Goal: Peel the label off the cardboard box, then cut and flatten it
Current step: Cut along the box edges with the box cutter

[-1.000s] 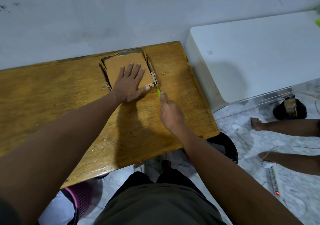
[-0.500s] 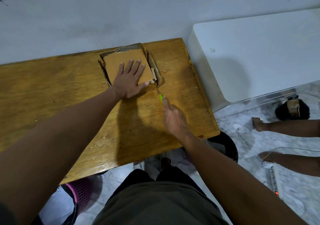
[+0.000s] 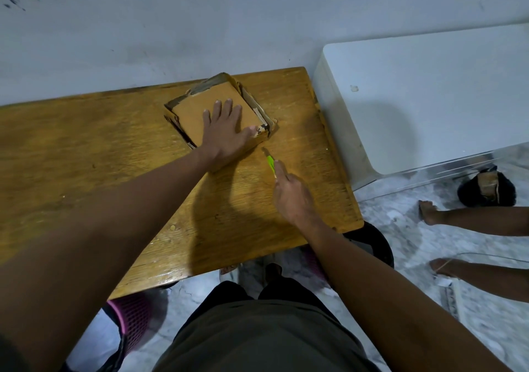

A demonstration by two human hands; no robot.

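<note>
A brown cardboard box (image 3: pixel 197 108) lies low on the wooden table (image 3: pixel 86 148) near the wall, its side flaps splayed outward. My left hand (image 3: pixel 226 133) presses flat on the box top, fingers spread. My right hand (image 3: pixel 289 194) is closed around a green-handled cutter (image 3: pixel 270 163), whose blade tip points at the box's near right corner and sits just clear of it. A small strip with printed digits shows at that corner by my left thumb.
A white cabinet (image 3: pixel 429 91) stands right of the table against the wall. Another person's legs (image 3: pixel 481 219) and a dark sandal (image 3: pixel 486 189) are on the marble floor at right, with a power strip. A pink mesh basket (image 3: pixel 131 314) sits under the table.
My right hand has drawn the cutter back toward me, away from the box's right corner. My left hand stays pressed on the box, which has turned slightly.
</note>
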